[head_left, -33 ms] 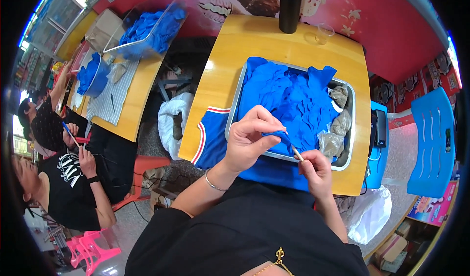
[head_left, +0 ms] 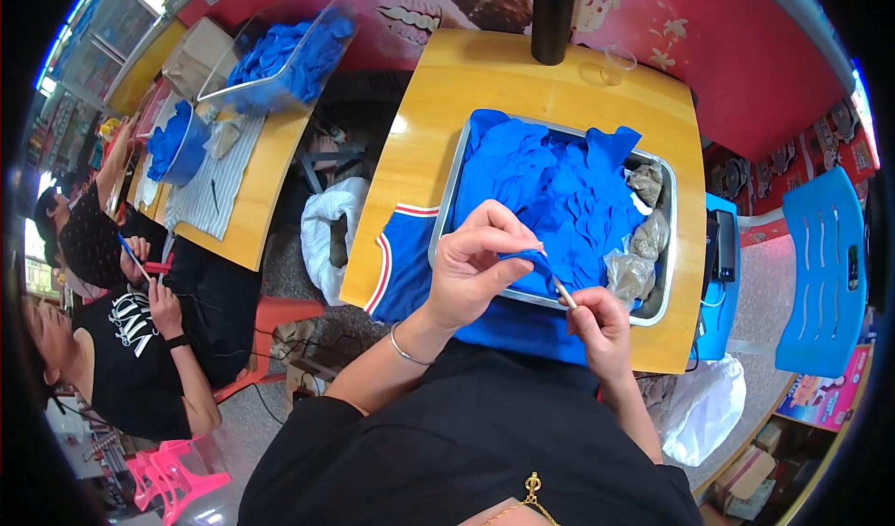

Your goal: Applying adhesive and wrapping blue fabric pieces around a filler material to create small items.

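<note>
While pinching a small blue piece (head_left: 540, 262) between thumb and forefinger of the left hand (head_left: 471, 269), holding it right over the near edge of the tray (head_left: 453, 183)! Closed around a thin pale stick (head_left: 565, 293) with the right hand (head_left: 601, 328), just by that same edge, pointing the tip up toward the piece; touching or apart, impossible to tell. And in the tray, heaped almost to the left and far edges, more blue scraps (head_left: 550, 176)! Down along the right edge, in a row, plastic bags (head_left: 650, 237) with brownish contents. Over at the near left corner of the table (head_left: 447, 88), spread out, a blue jersey (head_left: 408, 246) with red and white trim. Up at the far edge, standing tall, a black bottle (head_left: 552, 22), and beside it, a clear cup (head_left: 615, 65).
</note>
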`<move>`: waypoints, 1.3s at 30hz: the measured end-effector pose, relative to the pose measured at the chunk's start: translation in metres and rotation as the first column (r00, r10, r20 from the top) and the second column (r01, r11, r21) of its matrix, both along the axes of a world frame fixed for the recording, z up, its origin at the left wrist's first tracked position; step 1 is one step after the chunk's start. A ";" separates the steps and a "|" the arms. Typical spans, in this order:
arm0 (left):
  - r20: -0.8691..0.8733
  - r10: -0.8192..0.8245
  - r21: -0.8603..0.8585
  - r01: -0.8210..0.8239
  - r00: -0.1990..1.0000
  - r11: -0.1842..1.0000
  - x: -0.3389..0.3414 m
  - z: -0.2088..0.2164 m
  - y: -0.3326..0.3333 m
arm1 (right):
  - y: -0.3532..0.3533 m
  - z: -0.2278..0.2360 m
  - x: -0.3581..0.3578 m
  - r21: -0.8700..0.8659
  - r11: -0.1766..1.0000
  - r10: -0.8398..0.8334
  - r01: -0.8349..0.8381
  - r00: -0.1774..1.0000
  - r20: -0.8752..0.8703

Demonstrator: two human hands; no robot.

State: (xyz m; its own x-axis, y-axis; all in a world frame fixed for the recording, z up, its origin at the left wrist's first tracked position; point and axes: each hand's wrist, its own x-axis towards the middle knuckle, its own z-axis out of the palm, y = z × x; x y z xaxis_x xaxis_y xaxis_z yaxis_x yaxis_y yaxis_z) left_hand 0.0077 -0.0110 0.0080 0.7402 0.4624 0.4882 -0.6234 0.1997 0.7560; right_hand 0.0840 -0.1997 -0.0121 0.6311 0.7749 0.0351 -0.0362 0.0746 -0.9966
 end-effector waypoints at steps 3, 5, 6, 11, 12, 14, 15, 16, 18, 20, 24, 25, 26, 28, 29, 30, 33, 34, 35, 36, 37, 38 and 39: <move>0.022 0.010 0.006 -0.010 1.000 1.000 0.000 0.001 0.000 | 0.001 -0.003 -0.003 0.026 1.000 0.014 -0.012 0.997 -0.070; 0.022 0.014 0.010 -0.014 1.000 1.000 -0.001 -0.002 0.001 | 0.002 0.004 -0.004 0.015 0.999 0.032 -0.031 0.994 -0.100; 0.022 0.017 0.013 -0.017 1.000 1.000 -0.001 -0.003 0.001 | 0.003 0.007 -0.005 0.004 0.999 0.049 -0.049 0.990 -0.130; -0.020 -0.005 0.012 0.006 1.000 1.000 -0.001 0.000 0.002 | 0.007 0.005 -0.006 0.041 0.998 0.055 -0.050 0.992 -0.116; -0.049 -0.016 0.019 0.017 0.999 1.000 -0.002 0.000 0.003 | 0.007 0.004 -0.006 0.064 0.997 0.042 -0.036 0.996 -0.084; -0.045 -0.012 0.036 0.014 0.999 0.999 -0.003 -0.004 0.006 | 0.006 0.009 -0.004 0.040 0.999 0.035 -0.032 0.996 -0.082; -0.040 -0.010 0.053 0.012 0.999 0.999 -0.003 -0.006 0.008 | 0.006 0.010 -0.004 0.016 1.000 0.028 -0.027 0.997 -0.079; -0.040 -0.010 0.053 0.013 0.999 0.999 -0.003 -0.005 0.007 | 0.006 0.010 -0.005 0.016 1.000 0.027 -0.026 0.997 -0.079; -0.035 -0.012 -0.033 0.011 0.999 0.999 -0.001 -0.002 0.005 | 0.008 0.009 -0.009 0.026 1.000 -0.002 0.004 0.997 -0.071; -0.035 -0.021 -0.038 0.020 0.999 0.999 -0.001 -0.003 0.002 | 0.009 0.014 -0.009 0.023 0.999 0.026 -0.024 0.995 -0.097; 0.020 -0.037 -0.072 0.039 0.999 0.997 -0.001 -0.002 -0.001 | 0.006 0.013 -0.007 0.041 0.992 0.123 -0.116 0.963 -0.240; 0.019 -0.037 -0.071 0.039 0.999 0.997 0.000 -0.002 -0.001 | 0.006 0.010 -0.007 0.042 0.992 0.123 -0.116 0.963 -0.240; 0.047 -0.090 -0.080 0.094 0.995 0.992 0.001 -0.004 0.000 | 0.006 0.006 -0.007 0.071 0.989 0.142 -0.128 0.958 -0.250; 0.075 -0.140 -0.087 0.146 0.987 0.985 0.001 -0.004 0.002 | 0.006 0.004 -0.007 0.102 0.985 0.163 -0.141 0.952 -0.260; 0.057 -0.159 -0.071 0.162 0.986 0.984 0.001 -0.003 0.003 | 0.007 0.004 -0.007 0.106 0.986 0.147 -0.125 0.961 -0.234; 0.039 -0.177 -0.055 0.179 0.983 0.982 0.000 -0.002 0.004 | 0.008 0.004 -0.006 0.110 0.988 0.131 -0.110 0.969 -0.208; -0.040 -0.174 0.045 0.176 0.984 0.983 -0.002 0.000 0.011 | 0.007 0.004 -0.004 0.097 0.995 0.001 0.001 1.000 -0.023; -0.040 -0.172 0.046 0.174 0.984 0.984 -0.002 0.002 0.011 | 0.008 0.003 -0.002 0.098 0.995 0.003 -0.001 1.000 -0.023; -0.031 -0.176 0.047 0.178 0.984 0.983 -0.001 0.005 0.009 | 0.008 0.002 -0.001 0.107 0.993 -0.057 0.047 0.995 0.087; -0.022 -0.181 0.048 0.181 0.983 0.982 -0.001 0.007 0.008 | 0.008 0.001 0.001 0.121 0.988 -0.117 0.094 0.974 0.195; -0.022 -0.182 0.048 0.183 0.983 0.982 -0.002 0.010 0.009 | 0.007 0.001 0.001 0.114 0.988 -0.127 0.106 0.972 0.195; -0.088 -0.212 0.037 0.216 0.973 0.976 -0.006 0.013 0.012 | 0.007 0.001 0.001 0.113 0.988 -0.128 0.108 0.972 0.196; -0.154 -0.243 0.024 0.249 0.958 0.968 -0.008 0.016 0.013 | 0.008 0.002 0.000 0.112 0.986 -0.141 0.120 0.969 0.201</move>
State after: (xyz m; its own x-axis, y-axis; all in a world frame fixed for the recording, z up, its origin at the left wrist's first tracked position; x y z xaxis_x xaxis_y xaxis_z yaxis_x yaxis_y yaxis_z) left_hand -0.0001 0.0018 0.0239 0.8941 0.2380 0.3794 -0.4390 0.2980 0.8476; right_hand 0.0842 -0.1922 -0.0097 0.6973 0.6726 0.2479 0.1873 0.1630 -0.9687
